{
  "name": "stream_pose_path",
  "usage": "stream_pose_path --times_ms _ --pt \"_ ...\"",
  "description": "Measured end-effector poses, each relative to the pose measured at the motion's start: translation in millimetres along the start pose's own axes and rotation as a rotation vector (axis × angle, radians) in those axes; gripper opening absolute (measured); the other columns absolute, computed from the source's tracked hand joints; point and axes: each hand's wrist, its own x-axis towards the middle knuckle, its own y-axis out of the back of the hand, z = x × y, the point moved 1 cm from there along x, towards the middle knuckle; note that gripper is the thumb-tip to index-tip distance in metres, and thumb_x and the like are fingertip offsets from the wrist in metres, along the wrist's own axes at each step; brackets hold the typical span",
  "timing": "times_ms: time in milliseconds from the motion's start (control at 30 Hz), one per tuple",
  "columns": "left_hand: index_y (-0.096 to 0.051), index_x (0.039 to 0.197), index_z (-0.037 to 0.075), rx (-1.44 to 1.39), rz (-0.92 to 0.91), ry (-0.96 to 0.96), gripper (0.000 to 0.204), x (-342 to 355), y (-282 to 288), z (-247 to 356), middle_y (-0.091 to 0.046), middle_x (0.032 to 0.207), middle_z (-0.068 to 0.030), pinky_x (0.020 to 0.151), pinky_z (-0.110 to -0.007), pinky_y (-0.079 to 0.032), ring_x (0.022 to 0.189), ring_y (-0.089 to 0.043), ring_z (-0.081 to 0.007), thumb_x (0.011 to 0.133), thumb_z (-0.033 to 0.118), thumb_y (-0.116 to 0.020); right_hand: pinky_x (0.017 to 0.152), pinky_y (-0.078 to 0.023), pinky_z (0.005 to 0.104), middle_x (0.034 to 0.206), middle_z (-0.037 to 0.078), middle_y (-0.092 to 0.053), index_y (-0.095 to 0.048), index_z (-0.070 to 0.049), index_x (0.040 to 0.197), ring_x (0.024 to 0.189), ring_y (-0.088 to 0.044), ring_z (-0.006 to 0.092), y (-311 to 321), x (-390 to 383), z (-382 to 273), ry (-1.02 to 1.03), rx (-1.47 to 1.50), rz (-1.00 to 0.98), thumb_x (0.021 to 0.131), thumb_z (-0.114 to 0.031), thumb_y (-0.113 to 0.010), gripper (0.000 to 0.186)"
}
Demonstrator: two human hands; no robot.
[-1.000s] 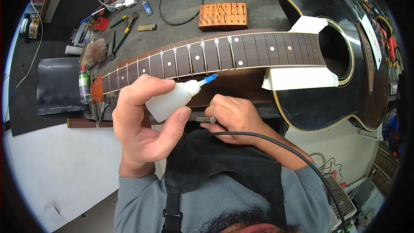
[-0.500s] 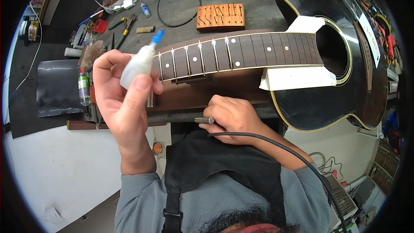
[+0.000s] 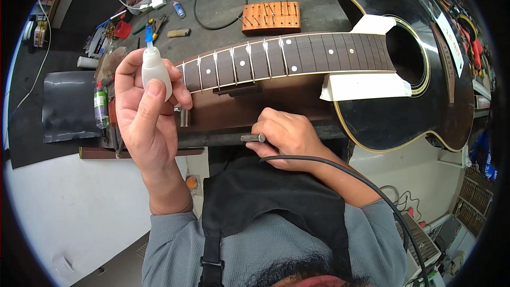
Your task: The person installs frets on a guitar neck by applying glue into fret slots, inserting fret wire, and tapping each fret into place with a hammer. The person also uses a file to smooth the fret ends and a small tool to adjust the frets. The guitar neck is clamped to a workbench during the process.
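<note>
My left hand is closed around a small white squeeze bottle, held upright with its slim blue tip pointing up. It is beside the left end of the guitar's fretboard, which has metal frets on its left part and bare slots on its right part. Whitish residue shows along several frets. My right hand is closed below the neck, gripping a tool with a short metal cylinder sticking out; the rest is hidden in the fist. A black cable runs from near that hand across my forearm.
The black guitar body lies at right, with white paper pieces beside the fretboard. Beyond the neck are a wooden block holding small rods and a looped black cable. Pliers and a green-and-purple bottle are at left.
My left hand has moved slightly left, and the squeeze bottle has gone from tilted right to upright. My right hand, still closed on the tool, appears slightly higher, as does the guitar.
</note>
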Motion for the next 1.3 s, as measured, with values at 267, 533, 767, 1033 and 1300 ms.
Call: stream_pose_path --times_ms 267,533,767,1033,1300 --pt "-0.047 0.164 -0.004 0.043 0.000 -0.018 0.057 -11 13 5 -0.069 0.123 -0.0148 0.074 -0.031 -0.055 0.088 -0.066 -0.0174 0.117 0.022 -0.065 0.067 -0.058 0.0433 0.095 0.011 -0.065 -0.066 -0.007 0.106 0.078 -0.071 0.0322 -3 -3 0 -0.008 -0.031 0.008 0.089 -0.015 -0.091 0.031" --pt "-0.049 0.162 -0.002 -0.053 -0.001 -0.078 0.048 -18 31 6 -0.067 0.127 -0.0138 0.076 -0.033 -0.054 0.091 -0.066 -0.0178 0.121 0.021 -0.060 0.066 -0.056 0.0431 0.094 0.012 -0.064 -0.067 -0.005 0.107 0.076 -0.069 0.0343 -6 -6 -1 -0.046 -0.052 0.031 0.093 -0.015 -0.090 0.029" --pt "-0.053 0.156 -0.001 -0.104 0.061 -0.127 0.042 -25 65 8 -0.068 0.125 -0.0141 0.077 -0.034 -0.055 0.093 -0.067 -0.0198 0.122 0.023 -0.058 0.086 -0.055 0.0356 0.100 0.014 -0.064 -0.067 0.001 0.113 0.091 -0.067 0.0267 17 -5 -25 -0.472 0.207 0.058 0.104 -0.005 -0.067 0.010" --pt "-0.055 0.150 -0.001 -0.124 0.270 -0.209 0.038 -25 100 19 -0.073 0.125 -0.0158 0.086 -0.036 -0.058 0.104 -0.069 -0.0222 0.122 0.025 -0.060 0.097 -0.053 0.0547 0.118 0.024 -0.062 -0.064 0.001 0.127 0.110 -0.065 0.0457 9 2 -41 -0.367 -0.638 0.021 0.103 -0.003 -0.072 0.026" --pt "-0.065 0.146 -0.001 0.273 0.148 -0.205 0.042 46 134 40 -0.081 0.131 -0.0129 0.109 -0.033 -0.048 0.121 -0.069 -0.0137 0.117 0.029 -0.071 0.101 -0.056 0.0572 0.136 0.027 -0.066 -0.059 -0.003 0.149 0.120 -0.066 0.0487 9 2 -8 -0.322 -0.813 0.051 0.103 -0.002 -0.073 0.048"
